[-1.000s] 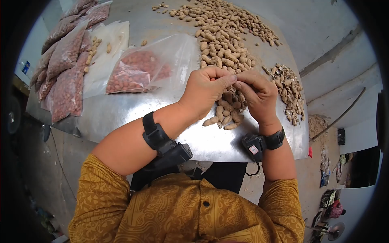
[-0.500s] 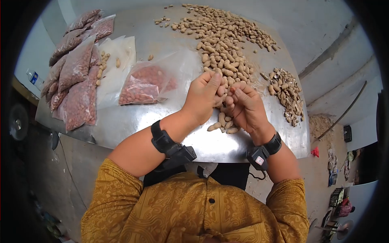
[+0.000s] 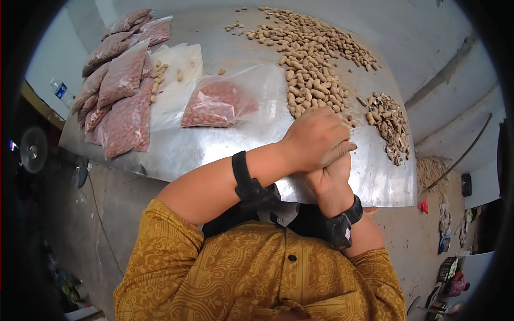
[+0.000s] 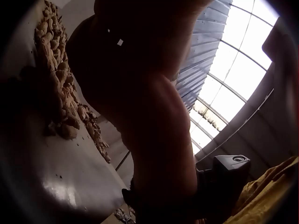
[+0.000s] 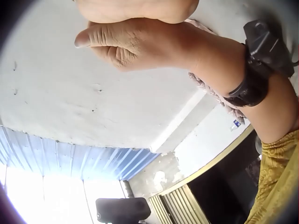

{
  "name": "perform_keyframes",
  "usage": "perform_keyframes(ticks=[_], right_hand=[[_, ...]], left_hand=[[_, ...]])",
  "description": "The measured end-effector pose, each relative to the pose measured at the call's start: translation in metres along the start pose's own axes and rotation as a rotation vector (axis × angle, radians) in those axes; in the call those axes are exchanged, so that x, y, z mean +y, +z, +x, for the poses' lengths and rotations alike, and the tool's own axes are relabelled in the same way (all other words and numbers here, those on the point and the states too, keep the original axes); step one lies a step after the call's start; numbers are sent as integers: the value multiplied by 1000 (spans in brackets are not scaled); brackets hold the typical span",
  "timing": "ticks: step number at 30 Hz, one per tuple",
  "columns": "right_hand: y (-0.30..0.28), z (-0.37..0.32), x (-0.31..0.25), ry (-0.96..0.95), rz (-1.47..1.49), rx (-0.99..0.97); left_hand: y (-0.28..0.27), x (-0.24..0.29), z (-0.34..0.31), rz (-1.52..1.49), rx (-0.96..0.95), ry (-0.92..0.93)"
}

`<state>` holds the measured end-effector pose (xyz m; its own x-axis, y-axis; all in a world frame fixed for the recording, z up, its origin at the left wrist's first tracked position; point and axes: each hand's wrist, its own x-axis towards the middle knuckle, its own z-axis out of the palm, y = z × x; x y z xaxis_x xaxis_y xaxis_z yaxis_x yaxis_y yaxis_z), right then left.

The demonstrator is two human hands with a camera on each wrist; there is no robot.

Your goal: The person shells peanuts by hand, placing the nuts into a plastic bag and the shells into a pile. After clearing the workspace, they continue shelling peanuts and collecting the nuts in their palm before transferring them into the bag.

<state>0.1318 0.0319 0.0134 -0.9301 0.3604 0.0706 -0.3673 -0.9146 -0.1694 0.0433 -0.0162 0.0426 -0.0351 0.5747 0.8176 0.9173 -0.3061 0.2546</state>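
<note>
In the head view, the left hand [image 3: 316,138] lies over the right hand [image 3: 333,177] just above the table's near part, its fingers bent. The left hand covers the right fingers, so anything between the palms is hidden. The right wrist view shows the left hand [image 5: 133,45] with its thumb extended, touching the right hand [image 5: 140,8]. Both hands are dark in the left wrist view. Unshelled peanuts [image 3: 316,80] are heaped just beyond the hands; the left wrist view also shows peanuts [image 4: 58,70].
On the metal table [image 3: 176,152], filled bags [image 3: 126,120] are stacked at the left. An open clear bag of red kernels [image 3: 217,104] lies beside a white sheet [image 3: 190,59] with a few peanuts. Broken shells [image 3: 388,125] lie at the right.
The hands have come together, the left moving over the right, and its fingers have bent over. The small peanut group near the front edge is no longer visible. The head view has shifted.
</note>
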Motion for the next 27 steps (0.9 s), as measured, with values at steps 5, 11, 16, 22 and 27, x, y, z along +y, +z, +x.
perform_keyframes(ticks=[5,11,16,22,27], right_hand=[[-3,19,-13,-31,-126,7],[25,72,-9,-57,-483,343],[12,135,-1,240,-644,97],[37,137,-1,322,-790,-13],[47,106,-41,159,-1176,-5]], left_hand=[[-19,0,9,-20,76,29],[-54,11,-26,-234,-113,32],[-54,16,-47,-338,-99,-302],[-62,11,-57,-375,-107,-428],[-57,5,-59,-291,-204,-421]])
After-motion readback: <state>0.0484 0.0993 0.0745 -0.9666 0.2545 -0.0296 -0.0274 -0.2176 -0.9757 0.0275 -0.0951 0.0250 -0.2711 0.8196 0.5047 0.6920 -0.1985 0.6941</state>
